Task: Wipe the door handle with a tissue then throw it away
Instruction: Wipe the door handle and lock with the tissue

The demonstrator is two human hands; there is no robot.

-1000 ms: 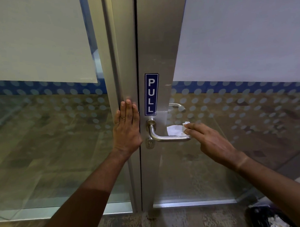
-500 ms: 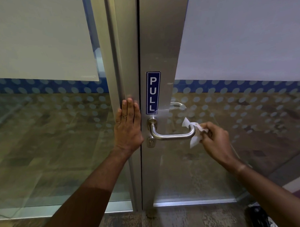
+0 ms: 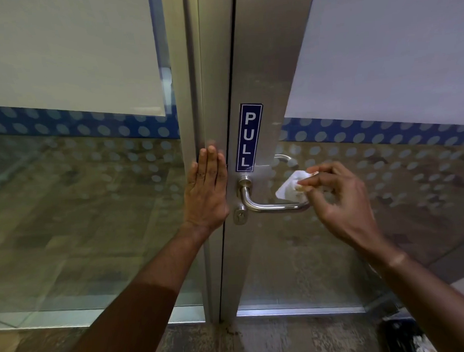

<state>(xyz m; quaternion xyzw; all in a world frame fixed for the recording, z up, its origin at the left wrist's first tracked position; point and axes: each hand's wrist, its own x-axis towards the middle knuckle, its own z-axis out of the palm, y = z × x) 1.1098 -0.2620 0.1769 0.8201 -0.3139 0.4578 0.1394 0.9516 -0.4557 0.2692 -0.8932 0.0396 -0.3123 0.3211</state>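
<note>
A steel lever door handle [image 3: 268,206] sticks out of the metal door stile below a blue PULL sign [image 3: 248,138]. My right hand [image 3: 337,198] pinches a white tissue [image 3: 288,188] between thumb and fingertips, just above the free right end of the handle. The tissue hangs close over the lever; I cannot tell whether it touches it. My left hand [image 3: 206,190] lies flat with fingers together against the door frame, left of the handle.
A keyhole cylinder [image 3: 239,215] sits under the handle's base. Glass panels with frosted film and blue dotted bands flank the stile. A dark bin [image 3: 404,335] with white scraps shows at the bottom right on the floor.
My right hand has lifted the tissue from the handle's right end to just above the lever and shifted it slightly left. My left hand has stayed pressed on the frame.
</note>
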